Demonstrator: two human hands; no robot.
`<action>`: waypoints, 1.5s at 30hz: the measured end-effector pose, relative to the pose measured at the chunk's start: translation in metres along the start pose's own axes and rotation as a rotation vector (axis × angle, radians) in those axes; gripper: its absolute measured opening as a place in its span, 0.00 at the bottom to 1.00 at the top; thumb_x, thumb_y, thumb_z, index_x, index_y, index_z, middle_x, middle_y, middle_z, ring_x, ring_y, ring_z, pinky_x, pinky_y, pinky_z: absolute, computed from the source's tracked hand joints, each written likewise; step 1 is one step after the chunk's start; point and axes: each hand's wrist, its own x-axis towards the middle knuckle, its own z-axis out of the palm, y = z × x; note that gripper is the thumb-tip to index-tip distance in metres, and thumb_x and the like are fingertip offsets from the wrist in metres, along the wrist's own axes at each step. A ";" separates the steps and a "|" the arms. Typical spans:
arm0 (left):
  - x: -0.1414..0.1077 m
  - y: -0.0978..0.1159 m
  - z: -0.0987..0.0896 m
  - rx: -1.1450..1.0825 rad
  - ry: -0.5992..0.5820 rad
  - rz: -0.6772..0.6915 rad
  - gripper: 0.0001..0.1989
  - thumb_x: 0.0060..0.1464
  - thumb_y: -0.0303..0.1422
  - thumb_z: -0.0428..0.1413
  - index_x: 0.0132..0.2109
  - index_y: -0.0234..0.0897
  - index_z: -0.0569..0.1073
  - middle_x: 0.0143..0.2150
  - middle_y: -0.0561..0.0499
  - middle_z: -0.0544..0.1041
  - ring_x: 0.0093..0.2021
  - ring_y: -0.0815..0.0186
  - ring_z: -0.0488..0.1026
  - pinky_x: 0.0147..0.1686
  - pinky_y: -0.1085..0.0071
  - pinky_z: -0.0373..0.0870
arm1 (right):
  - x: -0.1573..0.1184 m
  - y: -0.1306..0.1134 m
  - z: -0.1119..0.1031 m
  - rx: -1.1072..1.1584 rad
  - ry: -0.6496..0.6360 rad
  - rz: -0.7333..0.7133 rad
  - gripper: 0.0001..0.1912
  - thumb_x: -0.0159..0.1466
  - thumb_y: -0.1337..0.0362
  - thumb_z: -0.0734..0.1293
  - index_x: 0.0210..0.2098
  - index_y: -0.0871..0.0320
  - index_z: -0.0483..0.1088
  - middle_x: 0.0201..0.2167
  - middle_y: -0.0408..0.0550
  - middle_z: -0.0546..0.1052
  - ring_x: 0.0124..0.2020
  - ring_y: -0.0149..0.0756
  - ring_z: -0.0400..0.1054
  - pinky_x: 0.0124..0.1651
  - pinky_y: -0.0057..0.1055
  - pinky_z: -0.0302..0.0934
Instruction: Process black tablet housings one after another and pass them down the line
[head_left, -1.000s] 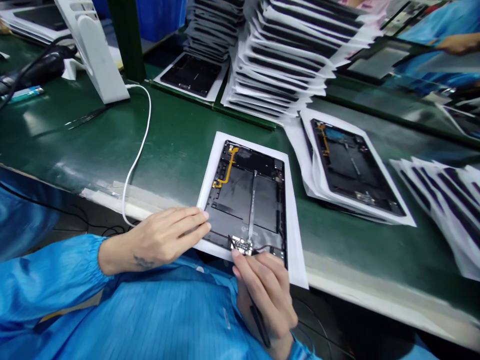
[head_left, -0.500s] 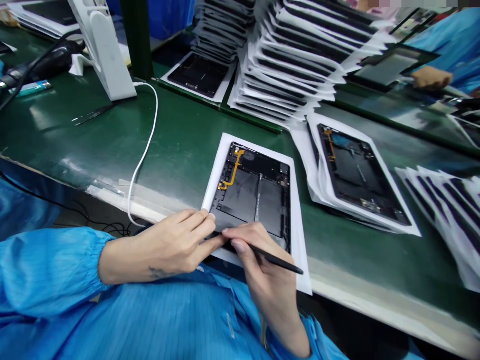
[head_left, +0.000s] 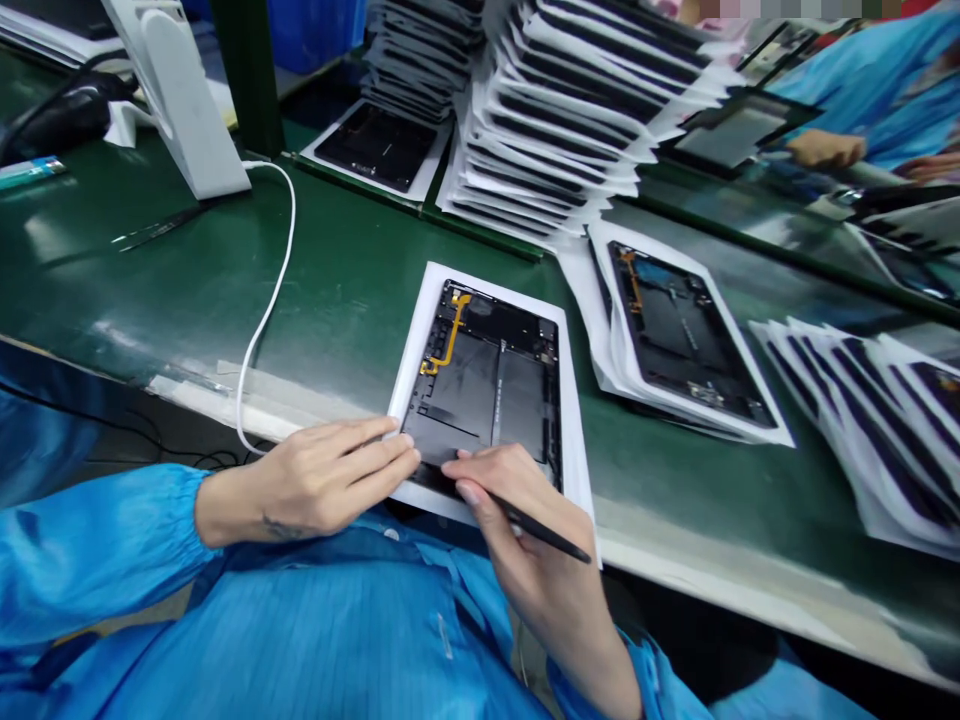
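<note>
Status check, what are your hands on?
Left hand on near edge of open tablet. Right hand on it too, holding black stylus. White cable off left.

The green bench [head_left: 322, 300] runs across the view, with pale tape [head_left: 196, 393] along its near edge. At its centre an open tablet [head_left: 484, 385] lies on a white sheet [head_left: 405, 390], and at 3 o'clock a second tablet [head_left: 679, 330] lies on a paper-backed pile. A tall stack [head_left: 555, 130] of paper-sheeted tablets rises at 1 o'clock, while tweezers [head_left: 157, 228] and a white cable [head_left: 287, 250] lie at 10 o'clock, near a white stand [head_left: 176, 100].
</note>
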 end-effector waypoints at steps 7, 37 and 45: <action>0.018 0.006 0.000 0.025 -0.057 0.041 0.14 0.68 0.22 0.48 0.53 0.25 0.76 0.45 0.42 0.82 0.46 0.56 0.80 0.44 0.61 0.76 | -0.015 -0.003 -0.017 -0.093 -0.003 0.015 0.10 0.68 0.76 0.64 0.42 0.56 0.74 0.33 0.47 0.80 0.37 0.38 0.76 0.46 0.37 0.72; 0.008 -0.024 -0.010 -0.344 -0.038 -0.347 0.14 0.62 0.18 0.44 0.45 0.34 0.70 0.42 0.45 0.77 0.45 0.62 0.75 0.45 0.65 0.74 | -0.019 0.015 0.018 -0.434 -0.030 -0.318 0.10 0.73 0.71 0.58 0.45 0.62 0.71 0.34 0.51 0.77 0.32 0.37 0.63 0.33 0.36 0.54; 0.046 -0.061 -0.011 -1.025 -0.511 -1.060 0.24 0.70 0.50 0.43 0.55 0.35 0.68 0.30 0.51 0.79 0.23 0.67 0.78 0.22 0.76 0.72 | -0.016 0.012 0.023 -0.344 0.103 -0.229 0.17 0.63 0.83 0.56 0.41 0.60 0.68 0.32 0.48 0.70 0.33 0.37 0.58 0.36 0.34 0.54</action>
